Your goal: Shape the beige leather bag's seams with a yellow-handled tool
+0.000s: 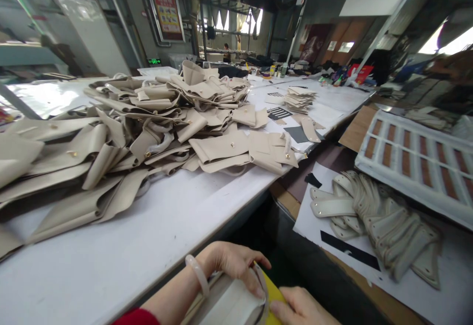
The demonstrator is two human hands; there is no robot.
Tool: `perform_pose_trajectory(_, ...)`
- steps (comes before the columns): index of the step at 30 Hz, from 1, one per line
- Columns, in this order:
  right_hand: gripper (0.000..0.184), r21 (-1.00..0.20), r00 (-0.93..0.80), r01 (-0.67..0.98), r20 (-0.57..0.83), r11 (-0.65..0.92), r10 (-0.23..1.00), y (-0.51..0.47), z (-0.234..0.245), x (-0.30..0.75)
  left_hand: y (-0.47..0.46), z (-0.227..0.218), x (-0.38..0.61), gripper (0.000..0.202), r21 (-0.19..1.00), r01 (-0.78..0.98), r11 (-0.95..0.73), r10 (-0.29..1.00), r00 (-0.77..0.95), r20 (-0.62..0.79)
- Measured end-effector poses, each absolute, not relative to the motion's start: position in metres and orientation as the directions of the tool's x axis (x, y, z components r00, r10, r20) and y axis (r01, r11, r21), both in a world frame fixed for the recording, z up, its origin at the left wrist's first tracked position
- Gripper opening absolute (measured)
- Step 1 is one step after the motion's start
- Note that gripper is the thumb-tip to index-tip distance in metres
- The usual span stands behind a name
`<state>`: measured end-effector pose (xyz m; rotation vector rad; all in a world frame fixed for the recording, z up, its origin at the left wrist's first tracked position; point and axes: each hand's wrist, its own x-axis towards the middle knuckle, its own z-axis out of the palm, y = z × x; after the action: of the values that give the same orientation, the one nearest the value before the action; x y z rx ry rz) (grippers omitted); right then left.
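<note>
At the bottom of the view, my left hand (236,264), with a pale bangle (197,276) on its wrist, curls over the edge of a beige leather bag piece (225,308). Its thumb and fingers pinch that edge. My right hand (302,308) grips a flat yellow object (273,293) pressed against the piece's right end. What the yellow object is, I cannot make out. The lower part of the piece and most of my right fingers are cut off or hidden.
A heap of beige leather bag panels (166,103) with small gold studs covers the white table (177,211). Farther back lies a stack of flat pieces (300,99). At right, pale straps (384,216) lie on white paper beside a white slatted rack (417,157).
</note>
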<state>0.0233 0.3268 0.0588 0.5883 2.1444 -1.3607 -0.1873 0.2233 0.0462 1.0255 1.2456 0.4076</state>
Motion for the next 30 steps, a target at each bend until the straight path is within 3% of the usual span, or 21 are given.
perform_pose_trajectory(8,0.035,-0.63,-0.759,0.605,-0.642,0.487,0.112,0.323,0.057,0.018,0.221,0.047,-0.189,0.111,0.823,0.296,0.485,0.763,0.316,-0.564)
perform_pose_trajectory(13,0.034,-0.678,-0.771,0.6,-0.632,0.425,0.079,0.322,0.053,0.014,0.218,0.048,-0.189,0.114,0.831,0.276,0.483,0.786,0.282,-0.551)
perform_pose_trajectory(20,0.06,-0.741,-0.769,0.622,-0.639,0.251,0.02,0.313,0.046,0.006,0.214,0.032,-0.19,0.11,0.844,0.194,0.499,0.812,0.235,-0.534)
perform_pose_trajectory(26,0.08,-0.789,-0.802,0.593,-0.596,0.161,0.036,0.295,0.036,0.003,0.215,0.019,-0.187,0.132,0.864,-0.019,0.504,0.828,0.296,-0.477)
perform_pose_trajectory(30,0.078,-0.803,-0.813,0.582,-0.576,0.126,0.088,0.282,0.012,0.007,0.214,0.034,-0.195,0.113,0.858,0.075,0.508,0.836,0.198,-0.512)
